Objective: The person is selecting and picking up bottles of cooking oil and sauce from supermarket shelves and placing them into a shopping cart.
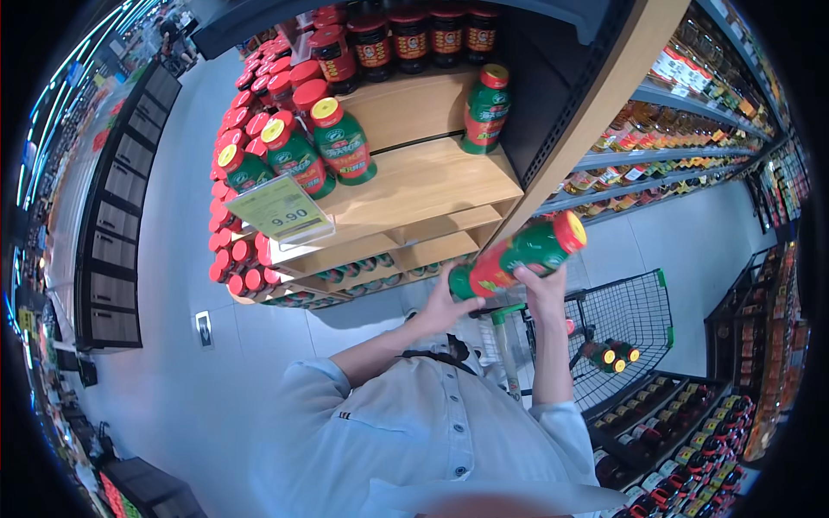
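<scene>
Both my hands hold one green sauce bottle [494,266] in front of my chest. It is tilted, its red-and-yellow cap end up to the right. My left hand [442,306] grips the green base end, while my right hand [544,292] is closed round the lower side near the shoulder. Ahead on a wooden shelf [414,186] stand similar bottles: three in a group at the left, and a single bottle [488,110] at the right by the dark side panel. The shopping cart [652,298] at my right contains a few bottles [619,356] with yellow-topped caps.
A price sign [281,211] juts from the shelf's front edge. Red-lidded jars [229,164] crowd the left side, with dark jars [410,41] behind. Racks of bottles [682,432] border the cart on the right. Tiled floor [199,250] runs along the left, beside dark cabinets [112,233].
</scene>
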Tool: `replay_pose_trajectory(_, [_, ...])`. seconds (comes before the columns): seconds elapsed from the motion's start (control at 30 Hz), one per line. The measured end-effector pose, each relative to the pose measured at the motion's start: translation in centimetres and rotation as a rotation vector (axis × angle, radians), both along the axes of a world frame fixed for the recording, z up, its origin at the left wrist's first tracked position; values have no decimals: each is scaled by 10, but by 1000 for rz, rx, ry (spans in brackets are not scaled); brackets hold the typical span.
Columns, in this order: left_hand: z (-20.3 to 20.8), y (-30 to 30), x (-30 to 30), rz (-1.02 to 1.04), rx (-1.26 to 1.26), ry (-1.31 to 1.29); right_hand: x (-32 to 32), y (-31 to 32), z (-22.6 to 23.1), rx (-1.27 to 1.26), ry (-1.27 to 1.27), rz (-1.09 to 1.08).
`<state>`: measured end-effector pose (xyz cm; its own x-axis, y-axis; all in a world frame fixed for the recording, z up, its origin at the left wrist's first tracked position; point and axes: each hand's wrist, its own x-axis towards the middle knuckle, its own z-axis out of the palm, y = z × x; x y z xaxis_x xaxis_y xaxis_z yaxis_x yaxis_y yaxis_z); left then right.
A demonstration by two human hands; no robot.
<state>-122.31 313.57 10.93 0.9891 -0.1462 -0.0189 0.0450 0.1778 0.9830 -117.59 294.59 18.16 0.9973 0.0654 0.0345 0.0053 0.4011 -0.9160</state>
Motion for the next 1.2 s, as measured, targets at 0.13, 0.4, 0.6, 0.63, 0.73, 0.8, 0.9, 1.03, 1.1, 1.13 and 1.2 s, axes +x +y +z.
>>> replay_pose_trajectory(0.13, [18, 29, 51, 346, 546, -343, 68, 51, 32, -381, -259, 171])
replay_pose_trajectory(0.4, [-3, 91, 152, 627, 836, -372, 188, 146, 42, -396, -365, 431])
replay_pose_trajectory(0.6, [-23, 111, 176, 632, 900, -224, 211, 174, 18, -466, -345, 404])
replay_pose_trajectory(0.63, [-26, 112, 176, 631, 900, -215, 205, 179, 22, -474, -379, 369])
replay_pose_trajectory(0.73, [-27, 106, 184, 763, 927, -282, 219, 176, -31, -657, -429, 247])
replay_pose_trajectory(0.8, [-27, 101, 178, 783, 765, -234, 209, 180, -37, -694, -302, 258])
replay_pose_trajectory(0.9, [-19, 89, 163, 681, 710, -241, 205, 182, -53, -711, -349, 196])
replay_pose_trajectory(1.03, [-17, 98, 168, 566, 782, -263, 224, 186, -49, -769, -350, 258])
replay_pose_trajectory(1.1, [-23, 101, 170, 554, 803, -270, 227, 190, -52, -778, -327, 257])
replay_pose_trajectory(1.13, [-25, 101, 171, 560, 814, -284, 228, 191, -52, -776, -325, 243])
replay_pose_trajectory(1.2, [-28, 101, 171, 563, 825, -296, 229, 193, -50, -774, -320, 229])
